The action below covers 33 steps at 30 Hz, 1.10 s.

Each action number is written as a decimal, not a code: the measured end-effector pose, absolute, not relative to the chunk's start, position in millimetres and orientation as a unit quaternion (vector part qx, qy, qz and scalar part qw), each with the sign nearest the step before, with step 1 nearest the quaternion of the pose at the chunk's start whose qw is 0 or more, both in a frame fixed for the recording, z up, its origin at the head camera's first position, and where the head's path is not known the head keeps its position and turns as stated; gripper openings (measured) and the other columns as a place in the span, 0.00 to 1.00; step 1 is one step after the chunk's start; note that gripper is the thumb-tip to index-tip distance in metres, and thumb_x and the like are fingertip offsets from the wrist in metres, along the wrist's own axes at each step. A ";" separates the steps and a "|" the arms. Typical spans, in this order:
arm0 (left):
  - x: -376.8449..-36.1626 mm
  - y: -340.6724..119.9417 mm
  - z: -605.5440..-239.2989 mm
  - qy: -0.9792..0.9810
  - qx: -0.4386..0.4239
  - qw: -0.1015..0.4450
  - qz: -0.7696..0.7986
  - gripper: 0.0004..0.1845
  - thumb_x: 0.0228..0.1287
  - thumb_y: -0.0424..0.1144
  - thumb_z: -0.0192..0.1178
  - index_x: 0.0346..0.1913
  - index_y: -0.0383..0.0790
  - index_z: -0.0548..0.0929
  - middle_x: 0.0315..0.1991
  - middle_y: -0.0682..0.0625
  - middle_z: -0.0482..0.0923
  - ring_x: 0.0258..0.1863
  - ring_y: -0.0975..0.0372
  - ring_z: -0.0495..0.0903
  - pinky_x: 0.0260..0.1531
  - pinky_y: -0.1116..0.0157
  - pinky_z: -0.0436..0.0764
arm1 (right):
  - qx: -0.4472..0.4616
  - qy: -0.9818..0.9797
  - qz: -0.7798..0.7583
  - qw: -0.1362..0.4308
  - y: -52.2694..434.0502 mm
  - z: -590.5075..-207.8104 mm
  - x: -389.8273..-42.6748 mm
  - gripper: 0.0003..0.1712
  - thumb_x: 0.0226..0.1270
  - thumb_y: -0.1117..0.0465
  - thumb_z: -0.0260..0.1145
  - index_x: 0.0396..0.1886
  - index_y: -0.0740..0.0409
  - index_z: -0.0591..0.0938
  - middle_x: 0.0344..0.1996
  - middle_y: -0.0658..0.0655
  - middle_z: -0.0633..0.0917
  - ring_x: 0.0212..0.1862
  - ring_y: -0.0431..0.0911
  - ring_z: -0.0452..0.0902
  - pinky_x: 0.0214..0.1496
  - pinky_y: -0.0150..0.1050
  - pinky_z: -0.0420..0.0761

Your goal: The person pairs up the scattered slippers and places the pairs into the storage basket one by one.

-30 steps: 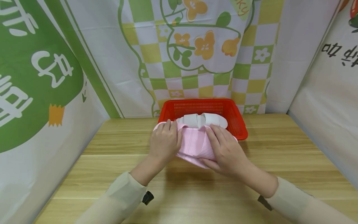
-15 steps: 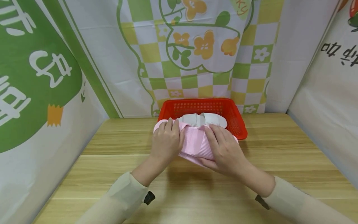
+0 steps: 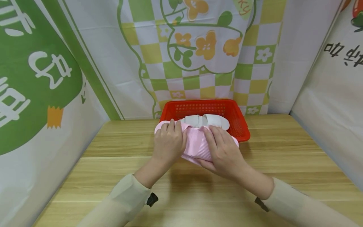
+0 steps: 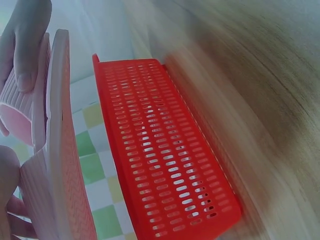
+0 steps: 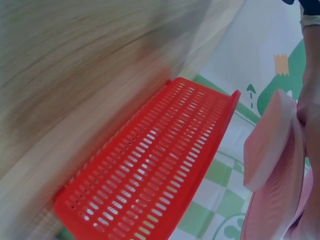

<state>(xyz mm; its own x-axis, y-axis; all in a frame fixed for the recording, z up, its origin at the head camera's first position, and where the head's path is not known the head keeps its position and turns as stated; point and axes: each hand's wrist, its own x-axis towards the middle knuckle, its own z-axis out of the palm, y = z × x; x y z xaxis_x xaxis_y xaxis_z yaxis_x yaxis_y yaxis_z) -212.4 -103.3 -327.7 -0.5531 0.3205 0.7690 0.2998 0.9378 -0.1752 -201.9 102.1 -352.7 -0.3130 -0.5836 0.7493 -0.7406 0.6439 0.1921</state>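
A pair of pink slippers (image 3: 194, 142) with ribbed straps is held up in front of the red basket, overlapping its near side in the head view. My left hand (image 3: 168, 143) grips the left end, fingers over the top. On the right, my right hand (image 3: 225, 154) holds the other end, with the thumb low along the near edge. From the right wrist, two thick pink soles (image 5: 272, 145) show, lying at an angle to each other. White slippers (image 3: 216, 121) lie inside the red plastic basket (image 3: 241, 127), partly hidden behind the pink ones.
The basket stands at the back of a wooden table (image 3: 113, 176), close to a checked green and yellow curtain (image 3: 190, 78). Printed cloth walls rise at the left and right of the table.
My right hand has shifted slightly left, and its end of the pink slippers has come with it. My left hand keeps its grip, nearly still. The white slippers and basket stay put.
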 end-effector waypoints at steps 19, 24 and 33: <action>-212.2 -97.0 -324.6 -0.880 -0.173 0.441 0.011 0.17 0.64 0.43 0.57 0.39 0.28 0.82 0.35 0.37 0.82 0.27 0.48 0.79 0.23 0.55 0.80 | 0.393 -0.820 0.063 0.411 88.4 -349.2 -200.7 0.44 0.65 0.39 0.55 0.62 0.76 0.68 0.54 0.74 0.73 0.54 0.65 0.71 0.61 0.56 0.70; -210.6 -96.1 -325.4 -0.887 -0.169 0.429 0.008 0.17 0.64 0.43 0.58 0.39 0.28 0.83 0.34 0.37 0.82 0.27 0.48 0.78 0.21 0.56 0.80 | 0.394 -0.816 0.055 0.420 86.6 -350.1 -200.8 0.44 0.68 0.39 0.50 0.62 0.77 0.69 0.54 0.75 0.74 0.54 0.66 0.71 0.62 0.56 0.69; -207.4 -89.3 -324.3 -0.895 -0.164 0.415 -0.009 0.16 0.65 0.43 0.57 0.33 0.28 0.82 0.32 0.39 0.82 0.23 0.48 0.77 0.20 0.56 0.79 | 0.390 -0.813 0.057 0.427 82.2 -349.3 -201.3 0.45 0.66 0.38 0.56 0.61 0.76 0.69 0.53 0.73 0.74 0.53 0.64 0.71 0.61 0.55 0.70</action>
<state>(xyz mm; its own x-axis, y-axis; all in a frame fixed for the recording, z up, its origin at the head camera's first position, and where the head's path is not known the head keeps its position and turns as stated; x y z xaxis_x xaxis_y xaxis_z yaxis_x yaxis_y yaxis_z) -207.4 -89.3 -324.3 -0.6020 0.2865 0.7453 0.3021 0.9457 -0.1196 -201.3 82.2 -349.3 -0.3298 -0.5864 0.7398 -0.6838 0.6887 0.2411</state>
